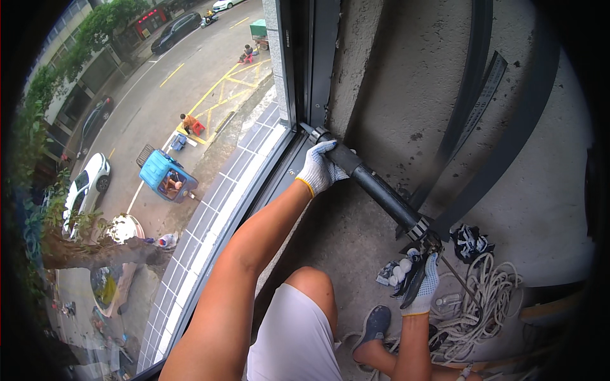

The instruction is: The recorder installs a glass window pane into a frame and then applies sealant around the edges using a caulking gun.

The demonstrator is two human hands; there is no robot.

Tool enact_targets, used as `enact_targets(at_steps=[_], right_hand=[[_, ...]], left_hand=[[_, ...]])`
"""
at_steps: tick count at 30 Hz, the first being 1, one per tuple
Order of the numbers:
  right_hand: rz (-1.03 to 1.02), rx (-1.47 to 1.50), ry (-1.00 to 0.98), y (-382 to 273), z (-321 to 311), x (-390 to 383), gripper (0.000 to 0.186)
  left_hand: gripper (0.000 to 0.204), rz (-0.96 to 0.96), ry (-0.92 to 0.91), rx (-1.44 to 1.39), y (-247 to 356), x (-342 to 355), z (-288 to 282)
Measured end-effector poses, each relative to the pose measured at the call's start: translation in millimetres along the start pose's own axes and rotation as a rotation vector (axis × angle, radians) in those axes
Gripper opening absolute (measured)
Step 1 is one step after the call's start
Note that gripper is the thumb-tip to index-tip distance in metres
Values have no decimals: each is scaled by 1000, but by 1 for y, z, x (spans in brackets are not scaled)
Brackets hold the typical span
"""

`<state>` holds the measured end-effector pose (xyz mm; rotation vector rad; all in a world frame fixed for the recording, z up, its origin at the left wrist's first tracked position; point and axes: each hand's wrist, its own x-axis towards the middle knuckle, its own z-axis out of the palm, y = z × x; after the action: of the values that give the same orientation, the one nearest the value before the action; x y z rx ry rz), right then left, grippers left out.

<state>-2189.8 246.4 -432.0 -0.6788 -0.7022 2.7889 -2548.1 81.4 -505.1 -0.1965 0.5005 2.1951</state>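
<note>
A long black caulking gun (386,193) slants from the window frame down toward my lower right. Its nozzle (307,129) points into the inner corner of the dark window frame (316,76); whether the tip touches cannot be made out. My left hand (319,167), in a white dotted glove, is closed around the front of the barrel. In a matching glove, my right hand (426,287) is closed on the handle and trigger end, with some fingers hidden. A thin metal rod (462,279) sticks out behind the gun.
Long dark strips (508,149) lean on the grey concrete wall (419,76). Coiled white rope (492,292), a crumpled black-and-silver wrapper (470,244) and pale round pieces (399,272) lie near the right hand. Outside the window, far below, is a street (149,101) with vehicles and people.
</note>
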Motion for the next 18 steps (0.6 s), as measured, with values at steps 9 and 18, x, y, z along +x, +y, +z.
enact_targets(at_steps=[9, 18], right_hand=[[56, 41, 13, 0, -1, 0, 57], [72, 57, 9, 5, -2, -1, 57]], left_hand=[[55, 14, 24, -12, -4, 2, -6], [53, 17, 52, -10, -4, 3, -11]])
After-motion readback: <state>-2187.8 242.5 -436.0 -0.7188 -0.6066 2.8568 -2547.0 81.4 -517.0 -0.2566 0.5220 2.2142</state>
